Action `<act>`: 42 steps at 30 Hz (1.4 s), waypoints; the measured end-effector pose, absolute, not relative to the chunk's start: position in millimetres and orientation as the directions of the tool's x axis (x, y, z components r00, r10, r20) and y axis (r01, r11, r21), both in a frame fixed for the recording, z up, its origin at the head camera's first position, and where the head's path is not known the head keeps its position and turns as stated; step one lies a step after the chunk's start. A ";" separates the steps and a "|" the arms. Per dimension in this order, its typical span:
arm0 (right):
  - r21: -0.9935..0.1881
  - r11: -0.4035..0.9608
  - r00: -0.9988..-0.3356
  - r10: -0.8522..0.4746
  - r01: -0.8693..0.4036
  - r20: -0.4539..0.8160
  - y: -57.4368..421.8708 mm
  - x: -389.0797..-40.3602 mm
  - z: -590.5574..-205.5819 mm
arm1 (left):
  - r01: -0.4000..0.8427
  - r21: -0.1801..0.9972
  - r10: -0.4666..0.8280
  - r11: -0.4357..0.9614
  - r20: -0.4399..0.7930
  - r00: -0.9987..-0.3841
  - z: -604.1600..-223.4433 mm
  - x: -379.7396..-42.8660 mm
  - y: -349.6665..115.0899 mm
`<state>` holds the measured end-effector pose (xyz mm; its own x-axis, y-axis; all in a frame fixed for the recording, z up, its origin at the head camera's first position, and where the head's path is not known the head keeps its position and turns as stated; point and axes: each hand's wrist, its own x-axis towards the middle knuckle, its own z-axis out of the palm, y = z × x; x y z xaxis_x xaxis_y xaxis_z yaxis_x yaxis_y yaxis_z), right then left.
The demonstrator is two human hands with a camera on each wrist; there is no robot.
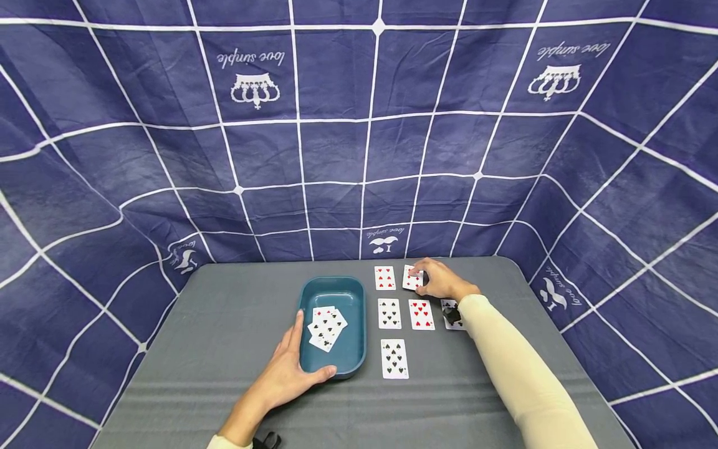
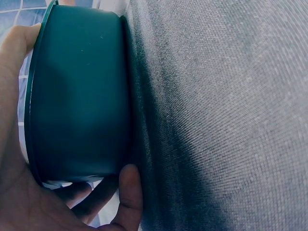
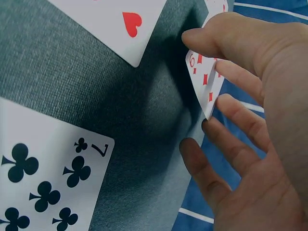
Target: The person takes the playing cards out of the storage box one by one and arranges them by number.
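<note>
My right hand [image 1: 440, 280] is at the far end of the table, with its thumb and fingers pinching a six of diamonds playing card [image 3: 206, 79]. In the right wrist view the card is tilted, and the fingers hide part of it. My left hand [image 1: 286, 368] spans the near left corner of a teal tray [image 1: 361, 349]. Its fingers lie extended along the tray's left side, and the thumb touches the near edge. Inside the tray, several overlapping cards [image 1: 328, 327] lie face up.
Right of the tray, face-up cards lie in rows: a six of hearts [image 1: 384, 278], a black spade card [image 1: 389, 313], a red heart card [image 1: 422, 315] and another spade card [image 1: 395, 358]. A seven of clubs [image 3: 45, 168] is partly under my right wrist. Blue cloth [image 1: 336, 149] walls the table.
</note>
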<state>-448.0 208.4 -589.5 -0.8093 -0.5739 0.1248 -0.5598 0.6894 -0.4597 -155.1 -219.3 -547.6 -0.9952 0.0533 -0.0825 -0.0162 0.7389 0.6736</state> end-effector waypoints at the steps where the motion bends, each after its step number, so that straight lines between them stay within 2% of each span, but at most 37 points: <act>1: -0.458 0.681 -0.801 -0.585 -0.571 0.127 207.7 -445.4 -585.5 | -0.016 0.675 0.053 0.738 -0.083 -0.995 -547.5 -155.1 -219.2; 5: -0.448 0.672 -0.785 -0.607 -0.589 0.123 211.4 -445.4 -586.0 | -0.016 0.677 0.054 0.736 -0.083 -0.995 -547.0 -155.3 -219.1; 12: -0.411 0.696 -0.788 -0.607 -0.589 0.103 219.8 -471.0 -619.9 | -0.023 0.678 0.054 0.735 -0.093 -0.994 -546.3 -154.3 -219.6; 17: -0.387 0.695 -0.778 -0.619 -0.605 0.106 223.6 -481.0 -630.3 | -0.022 0.675 0.052 0.738 -0.089 -0.995 -547.1 -154.4 -219.5; 23: -0.391 0.673 -0.758 -0.643 -0.628 0.110 228.0 -485.3 -634.8 | -0.015 0.674 0.054 0.738 -0.082 -0.995 -547.4 -154.7 -219.1; 32: -0.435 0.673 -0.771 -0.631 -0.598 0.083 228.7 -485.5 -636.9 | -0.012 0.667 0.054 0.745 -0.079 -0.995 -548.1 -155.5 -218.8; 35: -0.434 0.660 -0.765 -0.633 -0.613 0.117 230.4 -486.6 -640.6 | -0.014 0.667 0.054 0.745 -0.080 -0.995 -547.3 -155.3 -218.3; 40: -0.442 0.607 -0.736 -0.641 -0.660 0.219 223.7 -464.1 -620.0 | -0.008 0.673 0.051 0.740 -0.068 -0.996 -546.2 -155.4 -218.0; 42: -0.452 0.613 -0.747 -0.629 -0.647 0.215 213.9 -445.5 -595.6 | -0.007 0.672 0.052 0.740 -0.068 -0.996 -546.4 -155.4 -218.3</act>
